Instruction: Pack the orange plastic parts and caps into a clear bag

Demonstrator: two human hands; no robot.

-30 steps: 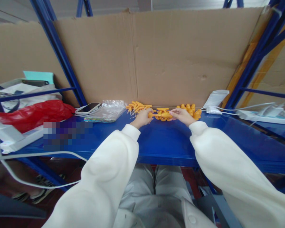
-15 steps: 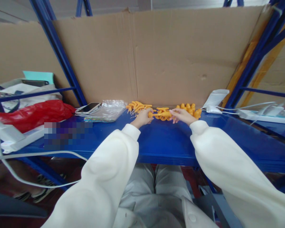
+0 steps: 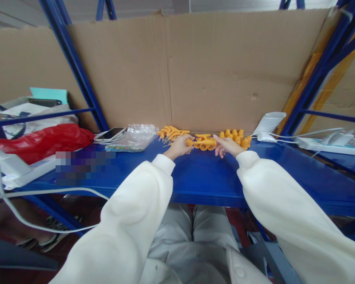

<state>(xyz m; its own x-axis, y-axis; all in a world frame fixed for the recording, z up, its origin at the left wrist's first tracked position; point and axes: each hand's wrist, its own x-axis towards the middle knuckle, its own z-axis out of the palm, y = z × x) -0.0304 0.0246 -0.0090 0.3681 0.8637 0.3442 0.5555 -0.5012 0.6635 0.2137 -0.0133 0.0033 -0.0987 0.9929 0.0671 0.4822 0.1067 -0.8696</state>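
My left hand (image 3: 180,147) is closed around a small orange plastic piece (image 3: 189,142), partly hidden by the fingers. My right hand (image 3: 228,145) is at the right end of a row of orange hollow cylindrical pieces (image 3: 205,146), fingers apart and nothing visible in them. On top of that row lie other orange pieces (image 3: 202,136). Behind my left hand is a pile of orange curved pieces (image 3: 173,131) with thin metal chains (image 3: 165,139) hanging toward me. Beyond my right hand stand several chunky orange pieces (image 3: 236,135).
A blue shelf (image 3: 207,173) carries everything, backed by a cardboard sheet (image 3: 225,71). Clear plastic bags (image 3: 133,139) and a phone (image 3: 114,133) lie left, near a red bag (image 3: 56,142). A white packet (image 3: 268,125) and a power strip (image 3: 331,145) are at right.
My right hand's fingers have loosened and spread, from a near pinch by the orange row. The piece in my left hand has turned slightly; the arms stay almost in place.
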